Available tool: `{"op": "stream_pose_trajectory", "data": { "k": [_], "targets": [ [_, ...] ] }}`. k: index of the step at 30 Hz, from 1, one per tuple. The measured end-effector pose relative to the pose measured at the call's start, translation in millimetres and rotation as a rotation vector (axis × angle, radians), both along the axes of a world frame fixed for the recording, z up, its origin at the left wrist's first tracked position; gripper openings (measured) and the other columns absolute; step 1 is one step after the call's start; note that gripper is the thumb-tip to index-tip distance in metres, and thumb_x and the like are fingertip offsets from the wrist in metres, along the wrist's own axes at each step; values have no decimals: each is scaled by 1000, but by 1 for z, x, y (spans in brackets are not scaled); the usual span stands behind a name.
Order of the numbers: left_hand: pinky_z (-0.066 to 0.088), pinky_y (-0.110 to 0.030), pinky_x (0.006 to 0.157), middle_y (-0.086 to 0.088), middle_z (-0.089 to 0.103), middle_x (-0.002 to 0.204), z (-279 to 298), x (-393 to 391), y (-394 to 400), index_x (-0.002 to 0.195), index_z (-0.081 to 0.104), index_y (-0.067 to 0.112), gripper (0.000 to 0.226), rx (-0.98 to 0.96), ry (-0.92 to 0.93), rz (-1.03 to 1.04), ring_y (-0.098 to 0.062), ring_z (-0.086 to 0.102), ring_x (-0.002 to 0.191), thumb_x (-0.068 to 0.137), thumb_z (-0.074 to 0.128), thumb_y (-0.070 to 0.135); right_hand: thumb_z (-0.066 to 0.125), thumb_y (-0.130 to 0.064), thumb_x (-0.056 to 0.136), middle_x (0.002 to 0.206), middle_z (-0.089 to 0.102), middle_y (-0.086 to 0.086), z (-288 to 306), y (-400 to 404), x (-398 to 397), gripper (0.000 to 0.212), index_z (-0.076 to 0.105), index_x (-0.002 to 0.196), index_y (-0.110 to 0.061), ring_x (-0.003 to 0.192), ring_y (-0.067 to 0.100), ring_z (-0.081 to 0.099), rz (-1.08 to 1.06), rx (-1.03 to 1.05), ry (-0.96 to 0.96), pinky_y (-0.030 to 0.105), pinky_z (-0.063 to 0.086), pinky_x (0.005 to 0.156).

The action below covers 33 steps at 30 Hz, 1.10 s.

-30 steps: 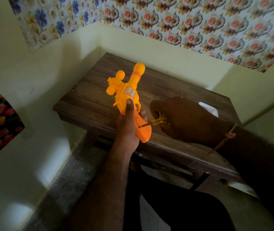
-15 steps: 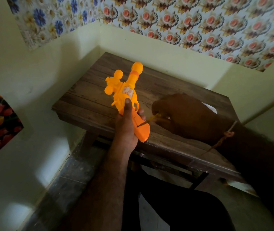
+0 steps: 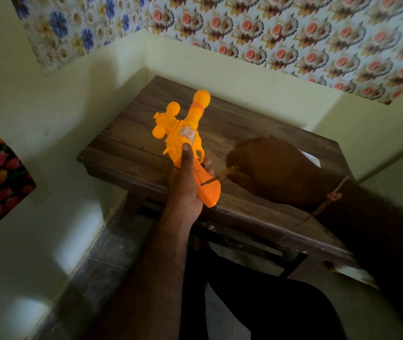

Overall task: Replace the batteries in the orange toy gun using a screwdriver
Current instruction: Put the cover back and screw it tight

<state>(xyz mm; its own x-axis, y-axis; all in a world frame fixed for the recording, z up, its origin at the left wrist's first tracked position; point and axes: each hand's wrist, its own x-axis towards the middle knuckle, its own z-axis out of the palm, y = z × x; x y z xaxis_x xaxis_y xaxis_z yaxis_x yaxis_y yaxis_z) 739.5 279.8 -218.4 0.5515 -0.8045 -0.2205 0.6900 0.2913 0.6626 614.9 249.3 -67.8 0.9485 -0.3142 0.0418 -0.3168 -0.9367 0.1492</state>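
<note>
Toy gun (image 3: 187,136) is hanging above the table (image 3: 257,133) near its front-left corner, long axis running away, barrel far. Left hand (image 3: 186,190) is wrapping the grip; right hand (image 3: 269,165) is pinching the screwdriver (image 3: 216,177), tip meeting the grip from the right.
</note>
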Motion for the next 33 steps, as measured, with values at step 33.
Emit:
{"op": "stream_pose_trajectory", "data": {
  "k": [33],
  "targets": [
    [51, -55, 93, -12, 71, 111, -6, 2, -3, 120, 63, 27, 60, -6, -49, -36, -34, 66, 108, 76, 63, 68, 44, -44, 94, 79, 58, -5, -2, 4, 6, 30, 61, 89, -20, 74, 14, 54, -18, 13, -20, 28, 36, 63]
  ]
}}
